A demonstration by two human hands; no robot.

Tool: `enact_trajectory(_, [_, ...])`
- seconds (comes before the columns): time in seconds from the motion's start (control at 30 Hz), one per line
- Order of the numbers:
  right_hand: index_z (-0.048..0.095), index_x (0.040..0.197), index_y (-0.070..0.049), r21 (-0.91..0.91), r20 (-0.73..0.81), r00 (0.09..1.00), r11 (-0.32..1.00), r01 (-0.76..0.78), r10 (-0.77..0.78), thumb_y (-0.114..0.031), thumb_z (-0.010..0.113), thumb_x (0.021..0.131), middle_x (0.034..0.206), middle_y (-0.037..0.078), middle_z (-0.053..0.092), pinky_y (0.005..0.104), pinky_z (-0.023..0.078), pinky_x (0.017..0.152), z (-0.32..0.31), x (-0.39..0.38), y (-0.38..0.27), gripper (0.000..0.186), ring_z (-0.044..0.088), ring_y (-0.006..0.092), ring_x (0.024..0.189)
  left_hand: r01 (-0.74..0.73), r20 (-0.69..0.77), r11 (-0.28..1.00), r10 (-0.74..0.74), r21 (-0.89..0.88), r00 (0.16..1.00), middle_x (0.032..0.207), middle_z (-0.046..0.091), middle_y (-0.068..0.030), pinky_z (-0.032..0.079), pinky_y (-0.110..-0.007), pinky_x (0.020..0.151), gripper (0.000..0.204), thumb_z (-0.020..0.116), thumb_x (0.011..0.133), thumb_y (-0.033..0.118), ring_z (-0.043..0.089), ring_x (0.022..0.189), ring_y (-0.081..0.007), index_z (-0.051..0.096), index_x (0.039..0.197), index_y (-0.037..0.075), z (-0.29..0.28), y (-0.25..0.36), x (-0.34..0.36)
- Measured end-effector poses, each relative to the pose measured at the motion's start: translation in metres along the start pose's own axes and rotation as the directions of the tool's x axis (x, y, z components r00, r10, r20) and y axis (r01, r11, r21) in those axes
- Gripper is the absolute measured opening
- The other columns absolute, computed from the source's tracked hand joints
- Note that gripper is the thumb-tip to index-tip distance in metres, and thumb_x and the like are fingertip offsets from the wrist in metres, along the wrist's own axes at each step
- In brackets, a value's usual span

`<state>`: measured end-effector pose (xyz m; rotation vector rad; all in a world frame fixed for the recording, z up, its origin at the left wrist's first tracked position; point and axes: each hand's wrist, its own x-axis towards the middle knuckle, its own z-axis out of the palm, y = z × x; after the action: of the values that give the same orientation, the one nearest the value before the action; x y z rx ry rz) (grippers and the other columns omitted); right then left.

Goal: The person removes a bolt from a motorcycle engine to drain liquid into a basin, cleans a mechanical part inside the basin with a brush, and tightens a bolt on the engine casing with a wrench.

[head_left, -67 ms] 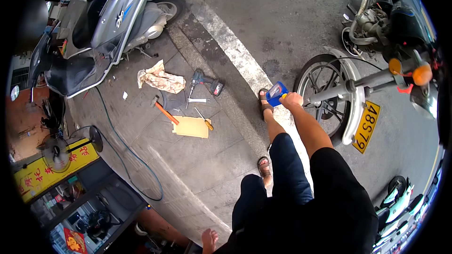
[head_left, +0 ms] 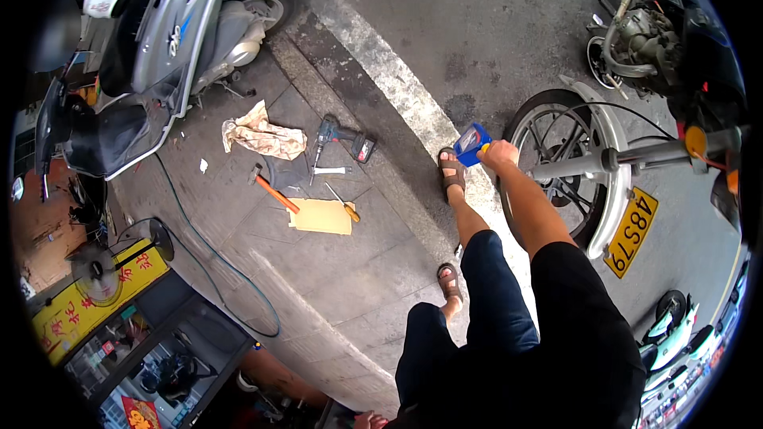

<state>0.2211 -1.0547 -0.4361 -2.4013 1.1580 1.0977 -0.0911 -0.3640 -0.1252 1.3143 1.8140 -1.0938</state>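
My right hand (head_left: 499, 154) is closed around a blue plastic container (head_left: 469, 145) with a yellow part, held above my sandaled foot beside a motorcycle's front wheel (head_left: 540, 135). My left hand (head_left: 369, 421) barely shows at the bottom edge, fingers seemingly apart, with nothing visible in them. To the left on the pavement lie a crumpled cloth (head_left: 262, 135), a cordless drill (head_left: 338, 135), a hammer (head_left: 276, 191), a screwdriver (head_left: 346, 206) with a yellow handle, a metal tool (head_left: 332, 170) and a piece of cardboard (head_left: 318, 220).
A silver scooter (head_left: 159, 56) stands upper left. A hose (head_left: 238, 278) snakes across the pavement past a fan (head_left: 102, 270), a yellow sign (head_left: 63, 318) and a glass cabinet (head_left: 167, 365). Another motorcycle (head_left: 636, 40) stands upper right; mint scooters (head_left: 664, 349) line the lower right.
My right hand and the blue container have shifted slightly up and right in view. My left hand has dropped lower, mostly past the bottom edge. The surroundings have shifted a little in the picture.
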Motion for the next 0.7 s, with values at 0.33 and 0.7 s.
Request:
enact_trajectory(0.33, [0.054,0.113,-0.005,0.169,-0.014,0.992,0.978,-0.12,0.124,-0.055,0.051,0.081,0.109,0.017,0.063,0.0403,0.048,0.085,-0.014,0.196,-0.071,0.06,0.061,0.0296,0.102,-0.115,0.137,0.898,0.062,0.425,0.989,0.082,0.063,-0.0127,0.05,-0.03,0.058,0.031,0.052,0.087,0.02,0.061,0.066,-0.0193,0.052,0.111,0.0,0.093,0.103,-0.108])
enact_trajectory(0.7, [0.064,0.091,-0.004,0.611,0.219,0.947,0.79,0.056,-0.237,-0.054,0.044,0.085,0.079,0.016,0.066,0.0424,0.048,0.075,0.096,-0.197,0.077,0.053,0.063,0.0341,0.081,-0.85,0.759,0.462,0.449,0.256,0.472,0.096,0.064,-0.0127,0.049,-0.029,0.078,0.032,0.05,0.091,0.014,0.062,0.087,-0.0173,0.047,0.12,0.0,0.217,0.258,-0.11])
